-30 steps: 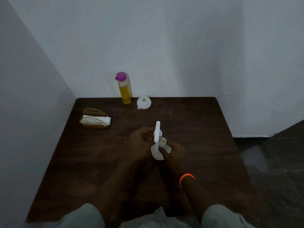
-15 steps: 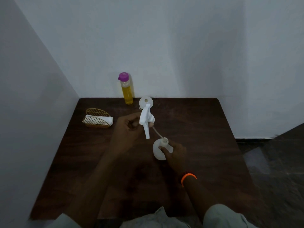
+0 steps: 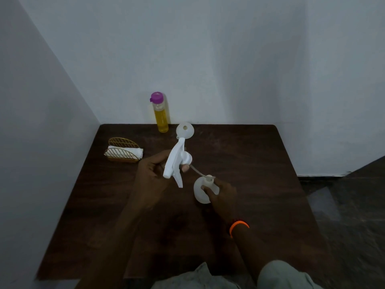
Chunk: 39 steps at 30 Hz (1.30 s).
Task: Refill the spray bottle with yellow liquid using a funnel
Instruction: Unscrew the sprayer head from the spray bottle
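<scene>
White plastic, the spray head [image 3: 177, 161] sat gripped in the left hand [image 3: 153, 174], its thin tube running down into the translucent spray bottle [image 3: 201, 189], which the right hand [image 3: 221, 195] held mid-table. The funnel [image 3: 185, 130] and the yellow liquid bottle [image 3: 160, 113] stood at the table's [image 3: 250, 163] far edge.

table [image 3: 260, 184]: dark wood, set in a wall corner | far edge: yellow-liquid bottle [image 3: 161, 117] upright, funnel [image 3: 185, 130] just right of it | far left: gold wire holder [image 3: 123, 151] with white cloth [image 3: 137, 152]
</scene>
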{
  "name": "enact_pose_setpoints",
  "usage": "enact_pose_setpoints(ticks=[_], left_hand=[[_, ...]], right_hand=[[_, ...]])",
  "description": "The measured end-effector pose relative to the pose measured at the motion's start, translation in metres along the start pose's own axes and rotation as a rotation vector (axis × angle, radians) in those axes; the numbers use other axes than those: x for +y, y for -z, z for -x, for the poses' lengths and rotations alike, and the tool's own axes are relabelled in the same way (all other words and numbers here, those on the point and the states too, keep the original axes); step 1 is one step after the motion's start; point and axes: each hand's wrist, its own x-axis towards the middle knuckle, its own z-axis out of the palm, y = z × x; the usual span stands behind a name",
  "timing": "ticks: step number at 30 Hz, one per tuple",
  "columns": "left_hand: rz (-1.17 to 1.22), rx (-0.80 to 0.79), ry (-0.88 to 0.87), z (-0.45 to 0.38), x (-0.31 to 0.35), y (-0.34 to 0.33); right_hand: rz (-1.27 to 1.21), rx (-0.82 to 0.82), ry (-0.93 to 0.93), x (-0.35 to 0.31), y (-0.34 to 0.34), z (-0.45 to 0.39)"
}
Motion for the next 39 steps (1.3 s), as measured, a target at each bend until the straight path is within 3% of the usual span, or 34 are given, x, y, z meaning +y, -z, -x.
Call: enact_pose_setpoints(ticks=[8, 11, 15, 18, 24, 27, 31, 34, 39], left_hand=[[-0.021, -0.151, -0.313, 0.019, 0.009, 0.006], [-0.015, -0.082, -0.376, 0.020, 0.014, -0.003], [0.058, 0.077, -0.139, 0.019, 0.012, -0.006], [0.064, 0.265, -0.096, 0.020, 0.015, 0.006], [0.398, 0.426, 0.310, 0.007, -0.022, 0.032], [0.217, 0.449, 0.404, 0.001, -0.054, 0.034], [-0.185, 0.322, 0.443, -0.002, -0.092, 0.024], [-0.330, 0.153, 0.414, -0.003, -0.123, 0.007], [-0.531, -0.275, 0.413, -0.005, -0.152, -0.020]], right_hand=[[-0.050, -0.007, -0.046, 0.001, 0.001, 0.000], [-0.063, -0.008, -0.037, -0.002, 0.002, 0.001], [-0.068, -0.007, 0.001, -0.007, 0.007, 0.004], [-0.086, -0.005, 0.005, -0.007, 0.006, 0.005], [-0.052, -0.008, 0.029, -0.009, 0.005, 0.005], [-0.065, -0.003, 0.027, -0.008, 0.004, 0.005], [-0.056, -0.020, 0.017, -0.008, 0.005, 0.003], [-0.035, -0.014, 0.018, -0.007, 0.005, 0.003], [-0.021, -0.041, 0.006, -0.006, 0.005, 0.001]])
